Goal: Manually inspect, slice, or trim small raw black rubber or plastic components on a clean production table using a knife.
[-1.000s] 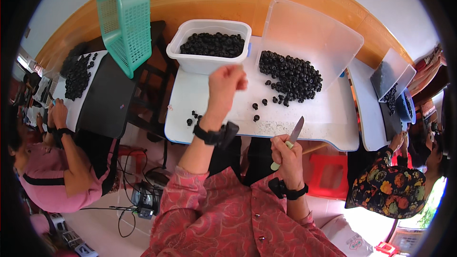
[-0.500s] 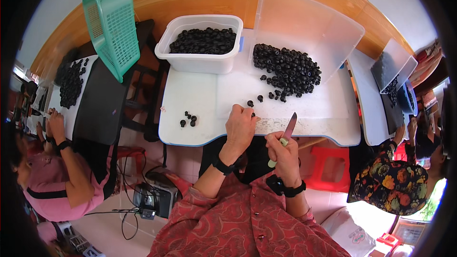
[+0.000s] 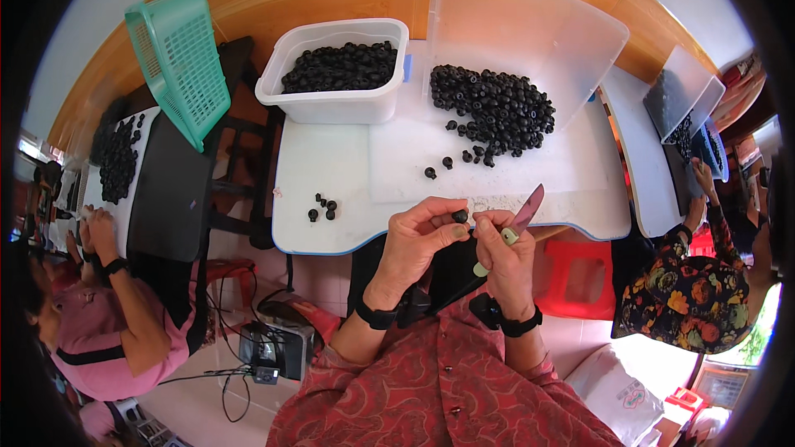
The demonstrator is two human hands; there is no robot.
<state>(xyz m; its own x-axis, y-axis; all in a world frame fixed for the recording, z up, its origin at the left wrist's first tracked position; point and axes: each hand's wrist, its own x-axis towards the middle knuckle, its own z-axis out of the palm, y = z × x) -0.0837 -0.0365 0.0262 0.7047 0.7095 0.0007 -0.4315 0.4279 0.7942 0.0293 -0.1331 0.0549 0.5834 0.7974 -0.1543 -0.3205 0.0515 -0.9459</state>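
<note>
black part (image 3: 460,216) pinched in left hand (image 3: 409,250)

It looked like a small shared workroom: people (image 3: 124,319) sat to left and right, and small black pieces (image 3: 493,112) lay heaped on separate surfaces (image 3: 331,157).

Green basket (image 3: 197,66) left; red stool (image 3: 575,251), white sack (image 3: 614,389) right.
</note>
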